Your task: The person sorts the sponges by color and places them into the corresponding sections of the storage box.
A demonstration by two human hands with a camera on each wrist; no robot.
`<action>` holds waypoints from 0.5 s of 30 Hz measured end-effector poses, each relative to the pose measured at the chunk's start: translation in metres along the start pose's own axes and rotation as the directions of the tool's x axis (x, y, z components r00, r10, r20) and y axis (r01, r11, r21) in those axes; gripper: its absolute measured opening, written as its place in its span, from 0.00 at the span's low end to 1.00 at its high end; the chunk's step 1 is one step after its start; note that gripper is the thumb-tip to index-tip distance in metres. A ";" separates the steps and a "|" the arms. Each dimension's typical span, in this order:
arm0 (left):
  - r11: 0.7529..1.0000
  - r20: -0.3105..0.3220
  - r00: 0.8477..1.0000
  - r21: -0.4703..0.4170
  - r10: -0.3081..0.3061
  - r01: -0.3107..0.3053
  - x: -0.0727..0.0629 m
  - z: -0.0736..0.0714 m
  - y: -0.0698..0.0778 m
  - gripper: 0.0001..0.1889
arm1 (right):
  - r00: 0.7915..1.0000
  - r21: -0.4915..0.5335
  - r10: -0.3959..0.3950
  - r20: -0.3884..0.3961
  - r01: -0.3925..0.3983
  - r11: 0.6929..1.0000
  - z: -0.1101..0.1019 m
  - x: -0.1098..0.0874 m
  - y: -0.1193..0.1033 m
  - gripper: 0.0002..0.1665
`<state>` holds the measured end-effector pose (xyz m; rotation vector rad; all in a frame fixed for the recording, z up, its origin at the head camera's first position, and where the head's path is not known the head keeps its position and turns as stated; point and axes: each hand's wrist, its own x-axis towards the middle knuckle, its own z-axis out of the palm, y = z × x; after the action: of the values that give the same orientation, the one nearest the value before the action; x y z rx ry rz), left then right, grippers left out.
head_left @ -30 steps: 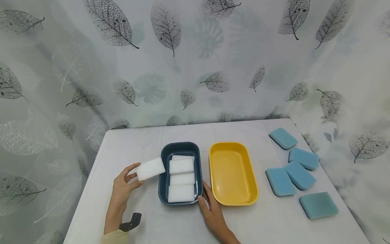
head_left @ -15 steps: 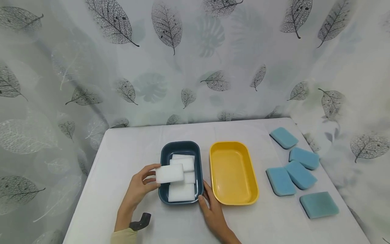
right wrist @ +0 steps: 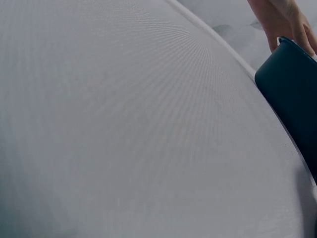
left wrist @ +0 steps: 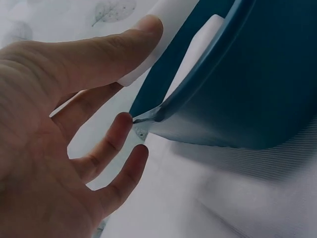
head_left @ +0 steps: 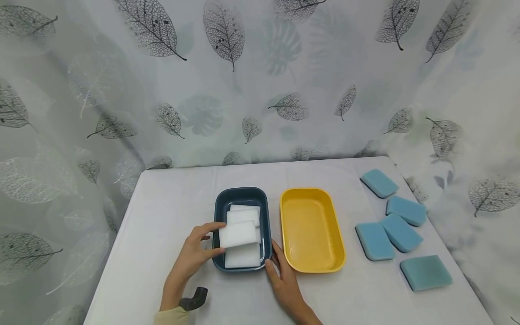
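Note:
The left hand (head_left: 192,250) pinches a white sponge (head_left: 238,234) between thumb and fingers inside the dark blue tray (head_left: 218,201). In the left wrist view, its thumb lies on the edge of the white sponge (left wrist: 171,27), and two fingers stay apart from it. The held sponge partly covers other white sponges (head_left: 242,257) in the tray. With thumb and fingers extended, the right hand (head_left: 283,282) touches the tray's near right corner. Some of its fingertips are hidden between this tray and the yellow tray (head_left: 313,230). The right wrist view shows the blue tray (right wrist: 292,94) but not the right hand.
Several blue sponges (head_left: 373,241) lie loosely on the right part of the white-covered table (head_left: 174,194). One greener sponge (head_left: 425,273) lies nearest the right front. A leaf-patterned curtain (head_left: 252,90) hangs behind the table.
The left hand has carried the white sponge rightward from beside the blue tray's left rim to over the other sponges inside. The right hand has stayed at the corner.

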<state>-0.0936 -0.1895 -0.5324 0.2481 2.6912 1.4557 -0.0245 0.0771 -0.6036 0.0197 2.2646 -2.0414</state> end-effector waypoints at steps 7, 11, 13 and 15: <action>0.997 0.000 0.998 0.046 0.068 -0.068 0.002 0.007 -0.001 0.36 | 1.000 -0.018 0.011 0.000 -0.011 1.000 0.000 0.000 0.003 0.34; 0.991 0.013 0.996 0.103 0.089 -0.090 0.004 0.010 0.001 0.37 | 1.000 -0.025 0.014 -0.001 -0.014 1.000 0.000 0.001 0.005 0.34; 0.989 0.021 0.997 0.128 0.075 -0.077 0.005 0.011 0.002 0.37 | 1.000 -0.026 0.016 0.000 -0.016 1.000 0.001 0.001 0.006 0.34; 0.986 0.027 0.998 0.159 0.050 -0.054 0.005 0.013 0.003 0.37 | 1.000 -0.027 0.015 0.003 -0.015 1.000 0.001 0.002 0.007 0.34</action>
<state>-0.0963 -0.1761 -0.5369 0.3445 2.8063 1.2417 -0.0261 0.0769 -0.6103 0.0313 2.2821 -2.0022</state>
